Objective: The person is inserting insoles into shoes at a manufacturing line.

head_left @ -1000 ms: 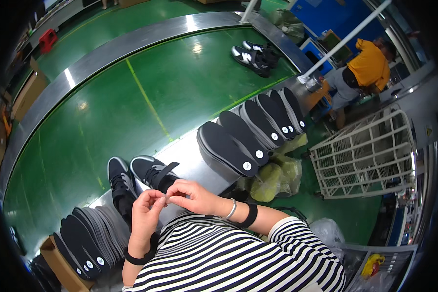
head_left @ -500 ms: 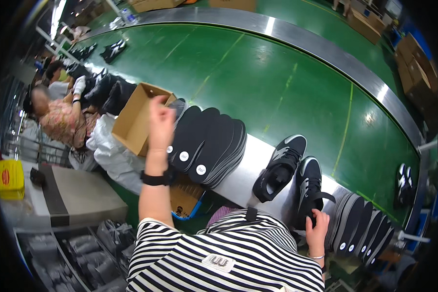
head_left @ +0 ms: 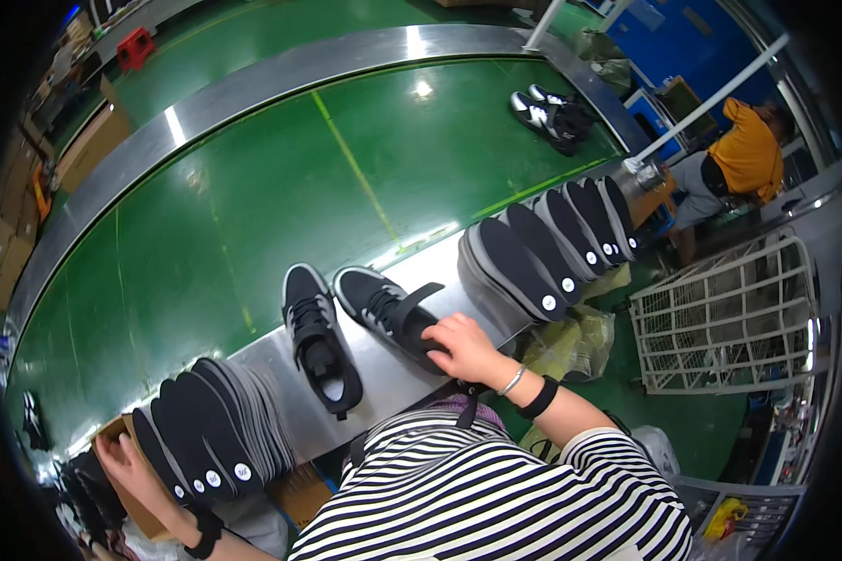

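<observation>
My left hand (head_left: 129, 467) is at the open cardboard box (head_left: 145, 510) at the lower left, fingers apart over its rim. Whatever lies inside the box is mostly hidden. My right hand (head_left: 466, 350) has its fingers curled at the collar of a black sneaker (head_left: 381, 304) with grey trim, whose strap stands up loose. Beside it on the left, apart from my hands, rests the matching sneaker (head_left: 320, 341), its toe pointing away from me. A row of black insoles (head_left: 196, 425) with round white stickers stands between the box and the shoes.
More insoles (head_left: 524, 252) stand along the metal ledge (head_left: 384, 393) to the right. Past it runs a green conveyor (head_left: 243, 215), carrying another pair of shoes (head_left: 554, 117) at the far right. A wire cart (head_left: 730, 313) and a seated person in orange (head_left: 748, 154) are to the right.
The view has swung to the right, bringing the cart and the person in orange into sight. My left hand has come down to the box rim. My right hand stays at the strapped sneaker.
</observation>
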The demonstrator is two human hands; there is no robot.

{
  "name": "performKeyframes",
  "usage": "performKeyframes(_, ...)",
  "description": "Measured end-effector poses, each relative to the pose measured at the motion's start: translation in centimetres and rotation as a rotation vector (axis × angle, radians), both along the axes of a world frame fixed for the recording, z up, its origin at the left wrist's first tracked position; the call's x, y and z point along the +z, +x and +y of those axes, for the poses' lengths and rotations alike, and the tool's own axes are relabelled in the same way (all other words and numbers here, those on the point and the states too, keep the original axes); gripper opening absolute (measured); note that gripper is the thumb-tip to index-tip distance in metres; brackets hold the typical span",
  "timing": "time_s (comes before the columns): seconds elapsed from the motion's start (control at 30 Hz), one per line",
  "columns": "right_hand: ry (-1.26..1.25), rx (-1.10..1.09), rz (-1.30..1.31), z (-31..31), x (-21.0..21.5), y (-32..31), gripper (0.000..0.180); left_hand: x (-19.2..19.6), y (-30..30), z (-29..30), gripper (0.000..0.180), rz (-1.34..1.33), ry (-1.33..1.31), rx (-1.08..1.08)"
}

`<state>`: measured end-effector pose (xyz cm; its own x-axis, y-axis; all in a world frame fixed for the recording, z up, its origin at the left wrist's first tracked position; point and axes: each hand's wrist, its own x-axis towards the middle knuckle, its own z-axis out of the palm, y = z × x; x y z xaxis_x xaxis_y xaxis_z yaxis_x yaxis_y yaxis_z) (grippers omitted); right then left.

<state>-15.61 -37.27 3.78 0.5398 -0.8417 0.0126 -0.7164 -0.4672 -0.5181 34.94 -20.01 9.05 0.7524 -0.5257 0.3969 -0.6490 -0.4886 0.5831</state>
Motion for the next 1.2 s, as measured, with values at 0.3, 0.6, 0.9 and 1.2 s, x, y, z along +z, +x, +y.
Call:
performKeyframes(0.3, 0.231, -0.101, -0.512, -3.3, 2.9, -7.0, 0.027, 0.8, -32.3, -14.8, 0.052, 0.476, 0.339, -1.204)
performKeyframes(0.6, -0.285, -1.099, -0.765, -11.0, 0.9, -33.2, 0.025, -0.5, -44.4, -24.5, 0.09, 1.558, 0.691, -0.84)
performKeyframes(0.9, 0.258, -1.765, -1.189, -12.2, -5.5, -44.9, 0.08, -7.3, -50.1, -30.3, 0.073, 1.717, 0.919, -0.584)
performKeyframes(1.2, 0.433, -1.424, -1.746, -13.0, -9.8, -49.4, 0.036, -8.4, -54.7, -31.8, 0.05, 1.677, 0.717, -0.614)
